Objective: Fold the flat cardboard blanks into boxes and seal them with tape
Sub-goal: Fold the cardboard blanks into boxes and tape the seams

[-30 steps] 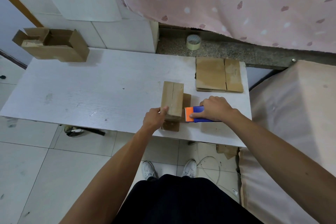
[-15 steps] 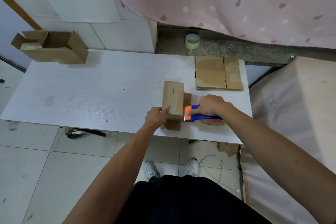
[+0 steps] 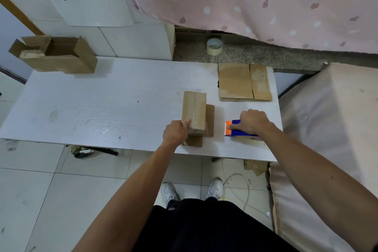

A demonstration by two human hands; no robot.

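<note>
Sealing step | left hand grips box at near end, tabletop centre-right | right hand curled round tape dispenser, just right, apart | next: bring dispenser onto box seam (my guess), box pinned.

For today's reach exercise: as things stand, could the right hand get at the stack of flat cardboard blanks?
Probably yes. The stack lies just beyond the right hand, with only bare table between. But that hand grips the tape dispenser, so it would likely set that down first.
</note>
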